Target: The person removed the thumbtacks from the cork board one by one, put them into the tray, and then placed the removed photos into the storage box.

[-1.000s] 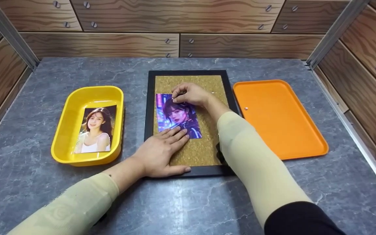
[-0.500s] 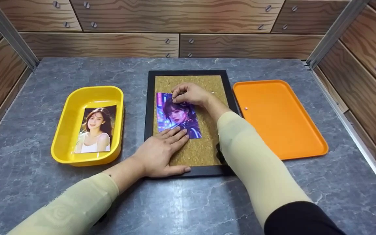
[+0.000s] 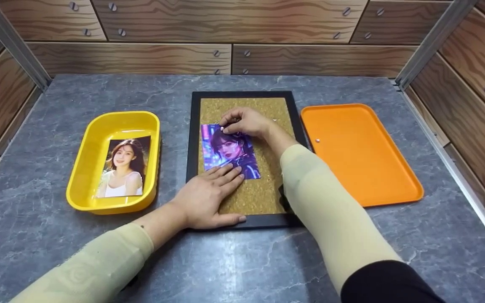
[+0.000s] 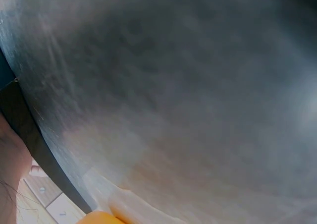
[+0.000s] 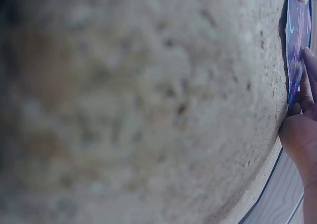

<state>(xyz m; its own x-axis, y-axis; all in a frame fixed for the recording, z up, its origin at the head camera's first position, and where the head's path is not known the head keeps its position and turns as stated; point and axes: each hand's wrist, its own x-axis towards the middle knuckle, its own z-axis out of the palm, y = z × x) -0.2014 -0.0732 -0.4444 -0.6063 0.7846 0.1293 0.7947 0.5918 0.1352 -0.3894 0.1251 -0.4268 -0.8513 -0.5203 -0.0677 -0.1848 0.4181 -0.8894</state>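
Note:
A purple and blue photo print (image 3: 230, 152) lies on a black-framed cork board (image 3: 246, 202). My left hand (image 3: 204, 195) is spread flat, its fingers resting on the photo's lower edge and its thumb on the frame. At the photo's top edge my right hand (image 3: 249, 122) pinches a small shiny pushpin (image 3: 222, 128) between thumb and forefinger; its point is hidden. In the right wrist view the fingers of the right hand (image 5: 299, 127) are beside the photo (image 5: 297, 40), seen edge-on. The left wrist view shows mostly blurred tabletop.
To the left stands a yellow bin (image 3: 78, 168) with another photo (image 3: 124, 168) inside. An orange tray (image 3: 364, 155) is at the board's right, with a tiny shiny pin (image 3: 317, 140) near its left edge. Another shiny speck (image 3: 274, 120) sits on the cork. Wood-patterned walls enclose the table.
The photo's top edge has shifted slightly, up and then back down toward me. More of the pushpin now shows at my right fingertips. Both hands have stayed nearly still.

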